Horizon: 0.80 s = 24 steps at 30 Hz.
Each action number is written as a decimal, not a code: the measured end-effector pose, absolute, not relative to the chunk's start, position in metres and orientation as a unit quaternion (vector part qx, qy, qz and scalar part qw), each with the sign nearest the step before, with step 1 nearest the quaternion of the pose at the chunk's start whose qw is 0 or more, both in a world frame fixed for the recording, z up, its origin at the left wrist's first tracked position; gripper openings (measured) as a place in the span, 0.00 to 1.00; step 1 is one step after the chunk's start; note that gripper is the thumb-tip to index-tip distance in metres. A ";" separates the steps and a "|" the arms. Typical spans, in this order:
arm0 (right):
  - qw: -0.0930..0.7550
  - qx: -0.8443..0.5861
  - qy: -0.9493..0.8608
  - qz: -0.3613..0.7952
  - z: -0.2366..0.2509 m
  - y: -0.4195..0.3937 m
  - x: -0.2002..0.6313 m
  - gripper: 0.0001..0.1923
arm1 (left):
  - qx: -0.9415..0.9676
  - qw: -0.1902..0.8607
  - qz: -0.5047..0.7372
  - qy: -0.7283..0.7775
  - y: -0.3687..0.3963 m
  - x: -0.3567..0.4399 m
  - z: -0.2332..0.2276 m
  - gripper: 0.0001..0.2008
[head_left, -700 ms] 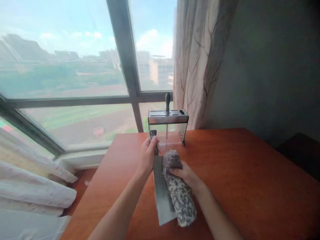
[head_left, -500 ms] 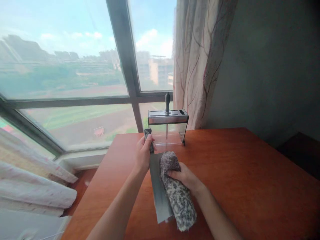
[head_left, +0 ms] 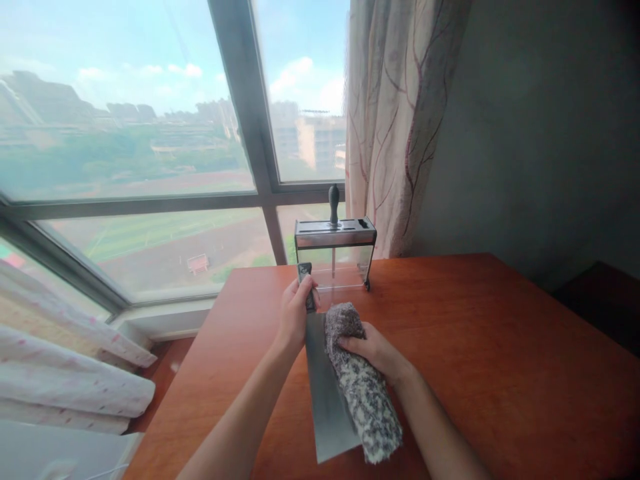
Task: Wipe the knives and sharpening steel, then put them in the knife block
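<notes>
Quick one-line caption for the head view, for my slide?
Left hand grips a cleaver by its handle while the right hand presses a speckled cloth on the blade, over a wooden table.

Daylight pours in through the big window, bright and slightly hazy, so the sky and the far buildings look washed out and soft. The wall on the right sits in deep shade, darkening toward the corners. The red-brown worktop carries a gentle sheen and only faint shadows beneath the forearms. The cleaver blade reflects a dull grey light. Straight lines bow near the edges, the window frame leaning, and the lower left corner is blurred.
</notes>
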State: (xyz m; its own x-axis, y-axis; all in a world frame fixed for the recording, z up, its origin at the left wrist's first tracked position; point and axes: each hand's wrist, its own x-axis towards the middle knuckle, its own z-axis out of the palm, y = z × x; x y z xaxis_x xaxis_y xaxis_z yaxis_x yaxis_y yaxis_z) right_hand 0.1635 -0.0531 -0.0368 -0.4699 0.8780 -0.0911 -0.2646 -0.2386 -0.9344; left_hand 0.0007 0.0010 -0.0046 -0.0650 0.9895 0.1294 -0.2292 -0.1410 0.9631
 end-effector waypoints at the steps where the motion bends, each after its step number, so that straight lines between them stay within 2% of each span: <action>1: 0.407 -0.329 -0.469 0.712 -0.036 -0.053 0.163 0.18 | 0.462 0.509 0.598 0.414 0.000 0.002 -0.005 0.16; 8: 0.455 -0.357 -0.449 0.681 -0.031 -0.056 0.161 0.18 | 0.489 0.490 0.597 0.406 -0.001 -0.004 0.003 0.15; 19: 0.299 -0.301 -0.530 0.734 -0.037 -0.059 0.167 0.20 | 0.402 0.421 0.685 0.439 0.013 -0.038 0.017 0.16; 24: 0.314 -0.298 -0.506 0.746 -0.036 -0.057 0.164 0.19 | 0.402 0.455 0.667 0.431 0.010 -0.032 0.013 0.15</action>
State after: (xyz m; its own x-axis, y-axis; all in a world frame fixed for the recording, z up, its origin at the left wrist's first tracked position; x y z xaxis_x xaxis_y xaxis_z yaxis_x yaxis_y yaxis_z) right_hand 0.1644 -0.0572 -0.0360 -0.6261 0.7694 -0.1269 -0.1673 -0.2915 -0.9418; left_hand -0.0323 0.0099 0.0133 -0.2617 0.9544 0.1435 -0.2603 -0.2130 0.9417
